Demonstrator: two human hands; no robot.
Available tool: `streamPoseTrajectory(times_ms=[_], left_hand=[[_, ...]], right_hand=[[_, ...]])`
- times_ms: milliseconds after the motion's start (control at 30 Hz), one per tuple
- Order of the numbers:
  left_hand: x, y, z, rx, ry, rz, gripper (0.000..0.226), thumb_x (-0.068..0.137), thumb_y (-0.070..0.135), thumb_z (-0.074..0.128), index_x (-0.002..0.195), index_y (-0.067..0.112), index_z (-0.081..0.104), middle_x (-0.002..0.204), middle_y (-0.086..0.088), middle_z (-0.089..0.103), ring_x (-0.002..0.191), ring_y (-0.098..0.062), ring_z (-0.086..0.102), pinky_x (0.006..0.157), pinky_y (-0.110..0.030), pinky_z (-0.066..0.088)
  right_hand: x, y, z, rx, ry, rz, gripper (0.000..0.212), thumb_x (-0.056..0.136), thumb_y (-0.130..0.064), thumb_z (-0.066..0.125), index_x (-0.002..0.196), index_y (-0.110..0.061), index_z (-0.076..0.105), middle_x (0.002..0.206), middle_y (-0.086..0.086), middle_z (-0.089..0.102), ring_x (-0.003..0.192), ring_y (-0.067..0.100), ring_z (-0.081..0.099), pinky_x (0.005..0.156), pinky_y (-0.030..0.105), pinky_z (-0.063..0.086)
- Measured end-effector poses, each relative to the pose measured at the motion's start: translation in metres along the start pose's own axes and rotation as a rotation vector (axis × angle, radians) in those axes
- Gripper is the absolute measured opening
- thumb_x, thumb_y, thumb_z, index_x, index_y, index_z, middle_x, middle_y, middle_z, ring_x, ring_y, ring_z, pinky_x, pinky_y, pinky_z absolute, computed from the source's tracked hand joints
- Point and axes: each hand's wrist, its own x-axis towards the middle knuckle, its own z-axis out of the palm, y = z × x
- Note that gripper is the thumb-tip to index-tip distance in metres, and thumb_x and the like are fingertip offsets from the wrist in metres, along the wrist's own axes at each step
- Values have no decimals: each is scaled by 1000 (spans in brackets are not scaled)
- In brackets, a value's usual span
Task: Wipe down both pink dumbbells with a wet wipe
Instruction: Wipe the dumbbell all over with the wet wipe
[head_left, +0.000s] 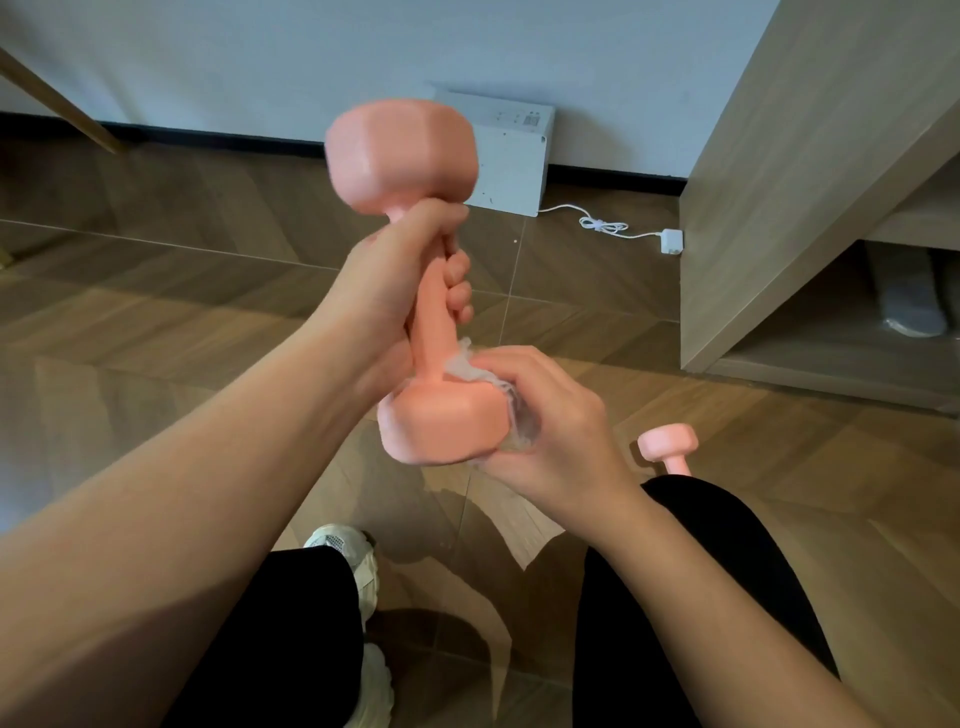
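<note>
The pink matte dumbbell with faceted heads (434, 312) stands nearly upright in mid-air over the brown wood-pattern floor (182, 291), with open floor to its left and in front. The tall light-wood cabinet (805, 182) edges in on the right. The left grip (395, 280) is wrapped tight round the upper handle, just under the blurred top head. The right grip (550, 421) cups the right side of the lower head, pressing a crumpled white wet wipe (483, 371) against it. Most of the wipe is hidden under the fingers. A second pink dumbbell (667, 447) lies on the floor to the right, only one head and a stub of handle showing above a black-trousered knee (717, 545). A white box (511, 156) with a white cable (602, 224) sits by the wall behind.
</note>
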Motion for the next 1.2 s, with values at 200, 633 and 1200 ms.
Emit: streamPoseTrajectory(times_ms=[200, 633, 1200], left_hand=[[-6, 8, -8, -138, -345, -65, 35, 83, 26, 56, 50, 19, 48, 49, 5, 48, 42, -9, 49, 42, -19, 43], [-1, 5, -4, 132, 165, 137, 33, 87, 10, 59, 58, 17, 43, 42, 1, 35, 36, -15, 31, 41, -20, 29], [-2, 5, -7, 162, -45, 73, 20, 91, 10, 61, 73, 14, 54, 58, -4, 47, 50, -17, 44, 48, -24, 38]], right_hand=[[-2, -4, -5, 262, -27, 94, 60, 63, -15, 90, 116, -19, 63, 113, -7, 65, 108, 8, 61, 86, 17, 47], [2, -12, -1, 4, -118, -87, 60, 75, -15, 84, 125, 4, 56, 129, 13, 57, 126, 15, 51, 103, 22, 41], [-1, 6, 1, 109, -32, 37, 35, 87, -21, 70, 116, -4, 65, 120, -1, 62, 112, 1, 55, 89, 14, 44]])
